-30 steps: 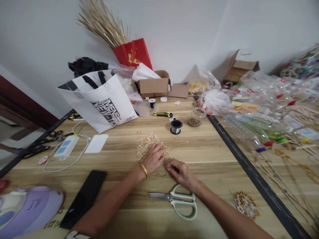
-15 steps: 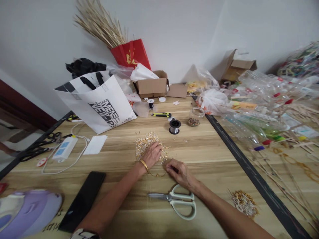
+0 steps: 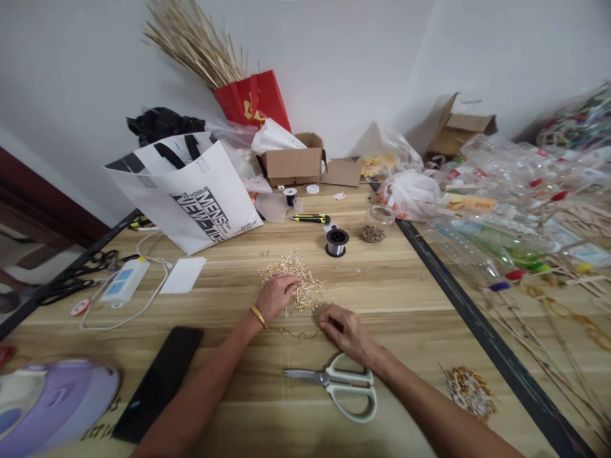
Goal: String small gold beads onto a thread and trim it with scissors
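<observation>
My left hand (image 3: 277,294), with a gold bangle on its wrist, is at the left side of a loose pile of small gold and clear beads (image 3: 308,296). Its fingers are bent together, and whatever they pinch is too small to make out. Just right of the pile, my right hand (image 3: 344,329) rests on the table with its fingers closed on the end of a thin beaded wire (image 3: 298,335). That wire curves leftward over the wood towards my left wrist. Below the right hand lies a pair of scissors (image 3: 329,380) with pale green handles.
A wire spool (image 3: 337,243), a utility knife (image 3: 310,219) and a jar of beads (image 3: 373,233) stand beyond the pile. A second bead heap (image 3: 470,391) lies right of my right forearm. Left are a phone (image 3: 160,381), a power strip (image 3: 125,283) and a white bag (image 3: 191,197).
My left hand has moved left across the bead pile, uncovering its middle and right part. My right hand keeps its hold on the wire in about the same place.
</observation>
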### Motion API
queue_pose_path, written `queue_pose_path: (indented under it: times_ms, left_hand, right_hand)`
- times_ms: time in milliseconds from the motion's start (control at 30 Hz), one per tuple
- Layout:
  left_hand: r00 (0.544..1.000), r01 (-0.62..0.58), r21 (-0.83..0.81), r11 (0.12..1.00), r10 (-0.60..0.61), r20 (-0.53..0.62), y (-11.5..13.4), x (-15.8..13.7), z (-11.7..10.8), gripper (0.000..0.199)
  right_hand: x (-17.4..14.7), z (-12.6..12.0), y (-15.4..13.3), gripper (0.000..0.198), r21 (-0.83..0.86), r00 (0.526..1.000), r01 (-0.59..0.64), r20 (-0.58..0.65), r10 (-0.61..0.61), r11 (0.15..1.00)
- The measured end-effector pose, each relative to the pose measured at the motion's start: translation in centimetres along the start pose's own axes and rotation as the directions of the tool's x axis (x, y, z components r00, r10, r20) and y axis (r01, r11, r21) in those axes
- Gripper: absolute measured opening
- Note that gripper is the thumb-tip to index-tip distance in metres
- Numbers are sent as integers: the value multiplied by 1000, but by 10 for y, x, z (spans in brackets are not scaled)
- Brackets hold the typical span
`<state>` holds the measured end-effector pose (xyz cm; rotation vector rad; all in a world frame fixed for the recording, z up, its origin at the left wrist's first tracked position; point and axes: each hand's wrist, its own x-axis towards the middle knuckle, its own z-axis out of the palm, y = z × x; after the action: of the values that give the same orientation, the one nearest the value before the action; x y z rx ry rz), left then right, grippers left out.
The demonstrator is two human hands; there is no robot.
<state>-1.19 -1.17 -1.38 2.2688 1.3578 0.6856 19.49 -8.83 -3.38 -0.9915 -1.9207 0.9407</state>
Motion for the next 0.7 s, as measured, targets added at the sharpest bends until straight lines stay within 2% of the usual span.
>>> queue_pose_path:
  times_ms: [100, 233, 400, 700]
  left_hand:
    - [1000, -26, -37, 999, 25, -18, -2, -3, -3, 19]
    - [997, -58, 39, 998, 60, -52, -4, -7, -7, 13]
    - [996, -87, 138, 987, 84, 27, -1, -11, -2, 3]
    - [975, -216, 123, 969, 206, 89, 4, -13, 12, 14]
  right_hand:
    - [0, 0, 1, 14, -5, 1000, -6, 0, 6, 1000]
    - [-1, 0, 2, 14, -15, 1000, -9, 8, 9, 1000]
    - [-1, 1, 3, 13, -26, 1000, -15, -1, 15, 1000]
    - [-1, 2, 5, 15, -19, 1000, -20, -4, 20, 1000]
